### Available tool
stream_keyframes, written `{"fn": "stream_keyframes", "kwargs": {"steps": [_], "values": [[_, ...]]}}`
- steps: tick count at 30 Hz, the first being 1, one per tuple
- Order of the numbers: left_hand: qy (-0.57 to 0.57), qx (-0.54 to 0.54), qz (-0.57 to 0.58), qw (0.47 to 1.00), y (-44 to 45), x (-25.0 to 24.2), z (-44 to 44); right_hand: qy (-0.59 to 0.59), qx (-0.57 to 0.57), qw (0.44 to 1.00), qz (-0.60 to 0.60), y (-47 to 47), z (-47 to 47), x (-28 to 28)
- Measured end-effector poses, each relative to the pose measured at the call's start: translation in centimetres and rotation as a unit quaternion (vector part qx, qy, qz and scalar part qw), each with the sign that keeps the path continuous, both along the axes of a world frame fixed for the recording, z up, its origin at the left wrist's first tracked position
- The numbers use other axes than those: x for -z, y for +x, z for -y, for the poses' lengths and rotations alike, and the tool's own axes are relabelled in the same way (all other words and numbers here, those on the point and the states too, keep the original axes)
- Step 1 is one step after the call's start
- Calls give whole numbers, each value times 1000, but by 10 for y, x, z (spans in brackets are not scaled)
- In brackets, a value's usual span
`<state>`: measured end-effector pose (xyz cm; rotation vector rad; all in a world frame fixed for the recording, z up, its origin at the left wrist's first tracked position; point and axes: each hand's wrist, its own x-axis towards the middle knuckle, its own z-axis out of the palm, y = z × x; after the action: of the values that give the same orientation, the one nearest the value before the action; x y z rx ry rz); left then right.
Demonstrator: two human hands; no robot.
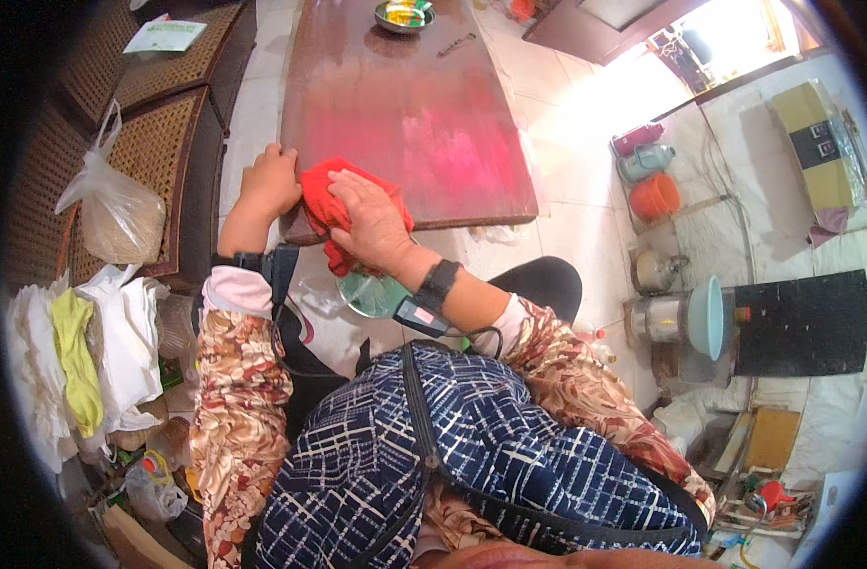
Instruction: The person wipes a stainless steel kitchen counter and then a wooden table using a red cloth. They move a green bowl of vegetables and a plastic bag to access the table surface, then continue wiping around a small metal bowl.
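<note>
A red cloth (323,186) lies bunched at the near left corner of a dark reddish-brown wooden table (405,99). My right hand (373,220) presses on this cloth, its fingers spread across it and the thumb towards me. Part of the cloth droops over the near edge. At the table's left edge is my left hand (270,181), fingers curled at the rim, just left of the cloth. Pinkish glare shines on the tabletop to the right. Below the near edge, partly behind my right wrist, shows a round green item (371,293) with clear plastic by it.
A metal bowl (403,27) with colourful packets stands at the table's far end, near a small strip (456,45). Woven-seat wooden furniture (145,206) on the left bears a tied plastic bag (120,213). An orange bucket (654,198) and a light-blue basin (705,318) are along the right wall.
</note>
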<state>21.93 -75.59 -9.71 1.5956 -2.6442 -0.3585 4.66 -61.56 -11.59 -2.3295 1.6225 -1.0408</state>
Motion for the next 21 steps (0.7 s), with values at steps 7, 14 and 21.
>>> {"fn": "stream_keyframes", "kwargs": {"steps": [7,14,21], "values": [[19,-9,-23,1000,3,-15,-24,110,168,979,42,-119,32,-15],[8,-41,-2,999,-16,-24,-26,189,467,859,-88,-237,132,-40],[-60,-74,-58,994,-35,-17,-18,50,314,904,-285,-222,243,-62]]}}
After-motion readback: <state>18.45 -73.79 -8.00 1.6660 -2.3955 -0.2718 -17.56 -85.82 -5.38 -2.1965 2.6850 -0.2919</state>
